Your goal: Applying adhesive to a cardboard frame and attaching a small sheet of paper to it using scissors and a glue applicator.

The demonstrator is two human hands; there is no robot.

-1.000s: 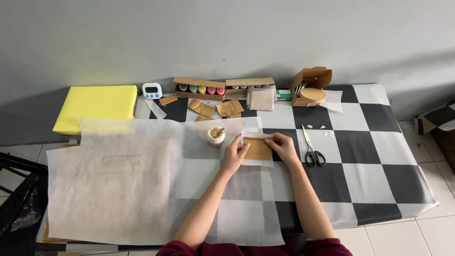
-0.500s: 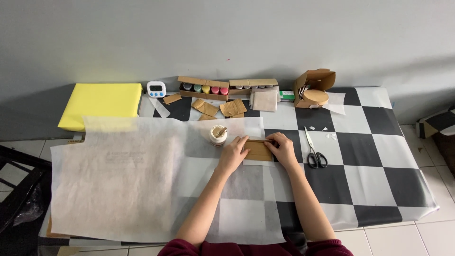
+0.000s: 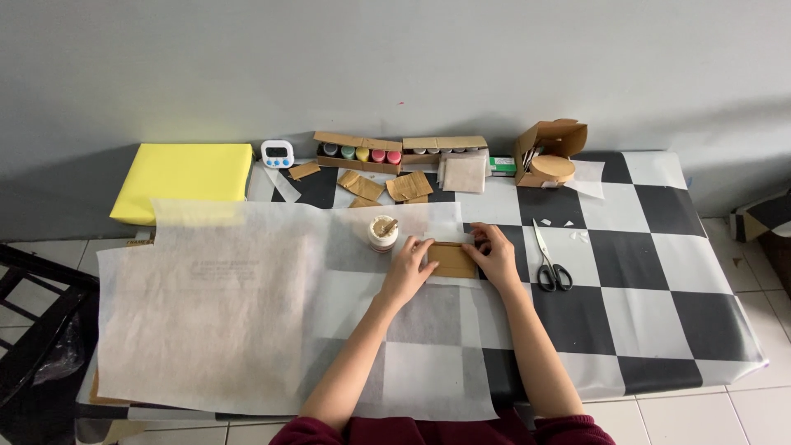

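A small brown cardboard rectangle lies flat on the translucent white paper that covers the checkered table. My left hand presses on its left end with fingers spread. My right hand rests on its right end, fingers curled over the edge. A small white jar with something sticking out of its top stands just left of my left hand. Black-handled scissors lie right of my right hand.
Along the back edge stand a yellow pad, a small white timer, two open boxes of paint bottles, loose cardboard pieces, folded white cloth and an open brown box. A dark chair stands left.
Both hands stay on the cardboard rectangle with only slight shifts of the fingers. The view has drifted a little; nothing else on the table has moved.
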